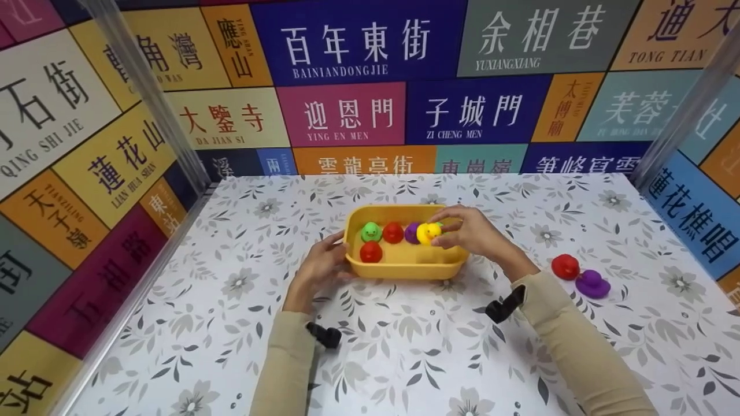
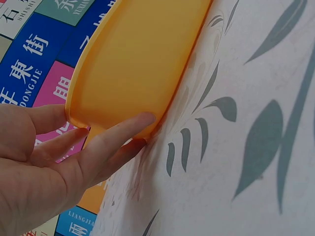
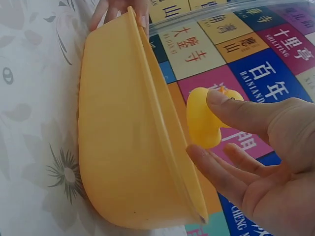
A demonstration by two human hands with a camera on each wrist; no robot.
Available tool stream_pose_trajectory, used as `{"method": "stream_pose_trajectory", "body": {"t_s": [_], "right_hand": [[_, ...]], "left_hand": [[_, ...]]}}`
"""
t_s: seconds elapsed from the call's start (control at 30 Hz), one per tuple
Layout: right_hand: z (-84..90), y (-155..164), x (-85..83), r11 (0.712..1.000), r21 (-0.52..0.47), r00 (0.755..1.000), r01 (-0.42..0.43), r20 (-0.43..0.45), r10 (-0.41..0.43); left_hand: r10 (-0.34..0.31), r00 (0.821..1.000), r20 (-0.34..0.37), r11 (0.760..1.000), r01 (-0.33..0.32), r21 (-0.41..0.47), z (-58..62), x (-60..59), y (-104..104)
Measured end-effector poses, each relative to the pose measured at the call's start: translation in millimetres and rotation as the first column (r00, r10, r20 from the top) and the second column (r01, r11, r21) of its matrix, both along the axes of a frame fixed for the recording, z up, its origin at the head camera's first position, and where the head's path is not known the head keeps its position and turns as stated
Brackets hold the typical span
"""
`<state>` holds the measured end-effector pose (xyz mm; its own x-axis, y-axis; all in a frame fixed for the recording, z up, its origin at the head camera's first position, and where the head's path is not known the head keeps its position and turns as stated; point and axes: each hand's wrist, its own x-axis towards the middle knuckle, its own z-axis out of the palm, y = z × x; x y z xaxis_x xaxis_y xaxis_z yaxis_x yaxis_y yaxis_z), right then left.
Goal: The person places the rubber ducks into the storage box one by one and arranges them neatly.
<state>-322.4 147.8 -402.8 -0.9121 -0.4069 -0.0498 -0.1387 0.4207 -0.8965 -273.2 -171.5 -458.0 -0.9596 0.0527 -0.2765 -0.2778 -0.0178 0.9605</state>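
Note:
A yellow tub stands mid-table, holding a green duck, two red ducks and a purple duck. My right hand pinches a yellow duck just above the tub's right part. In the right wrist view the yellow duck sits between thumb and fingers of my right hand, beside the tub's rim. My left hand rests straight fingers against the tub's left outer wall.
A red duck and a purple duck lie on the floral tablecloth to the right of my right forearm. Walls with coloured sign panels close off the back and both sides.

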Motion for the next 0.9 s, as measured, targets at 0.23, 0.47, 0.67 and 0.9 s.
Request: {"method": "stream_pose_trajectory", "body": {"t_s": [0.23, 0.47, 0.67, 0.9], "right_hand": [[-4.5, -11, -5.8, 1.0, -0.017, 0.996, -0.015, 0.092, 0.016], [-7.5, -23, -11.6, 0.997, 0.061, 0.992, -0.057, 0.115, 0.05], [-9.6, -35, -15.9, 0.994, 0.037, 0.985, -0.104, 0.141, 0.098], [-17.0, -44, -19.1, 0.991, 0.047, 0.975, -0.125, 0.193, 0.113]], "left_hand": [[-0.011, 0.999, -0.038, 0.999, 0.012, 0.039, -2.3, -0.7, 0], [0.005, 0.999, -0.038, 0.999, -0.003, 0.046, -2.5, -1.2, 0], [0.013, 1.0, -0.023, 0.999, -0.012, 0.042, -1.9, -1.9, 0], [0.0, 1.0, -0.026, 1.0, 0.0, 0.015, -1.3, -1.0, 0]]}}
